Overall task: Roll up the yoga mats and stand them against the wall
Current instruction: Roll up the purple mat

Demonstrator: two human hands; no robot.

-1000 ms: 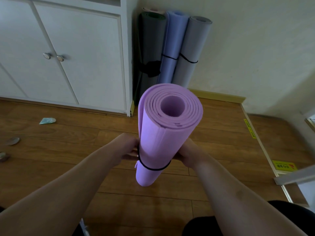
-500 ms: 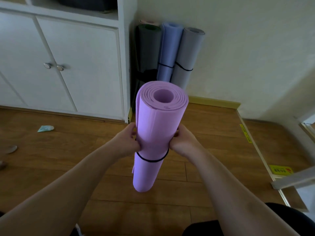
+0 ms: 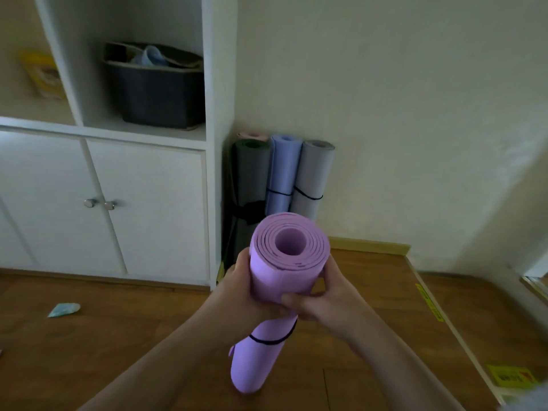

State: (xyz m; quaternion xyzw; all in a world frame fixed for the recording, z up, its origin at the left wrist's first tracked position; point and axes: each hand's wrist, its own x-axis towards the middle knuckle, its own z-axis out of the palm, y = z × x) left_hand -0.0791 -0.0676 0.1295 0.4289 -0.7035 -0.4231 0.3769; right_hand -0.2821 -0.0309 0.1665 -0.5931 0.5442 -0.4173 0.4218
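Note:
A rolled purple yoga mat (image 3: 278,280) with a black elastic band round its lower part is held upright above the wooden floor, its open end facing me. My left hand (image 3: 240,289) grips its left side near the top. My right hand (image 3: 323,301) grips the right side, thumb across the front. Against the wall in the corner stand rolled mats: a dark grey-green one (image 3: 252,179), a blue one (image 3: 283,170), a light grey one (image 3: 312,176), and a pink one (image 3: 252,135) mostly hidden behind them.
A white cabinet (image 3: 148,209) with two knobbed doors stands left of the corner; its open shelf holds a dark bin (image 3: 157,93). A pale green scrap (image 3: 63,310) lies on the floor. A yellow-taped floor strip (image 3: 430,304) runs along the right.
Both hands slid up the purple mat from the band to near its top end. My view tilted upward, showing the shelf and more of the wall.

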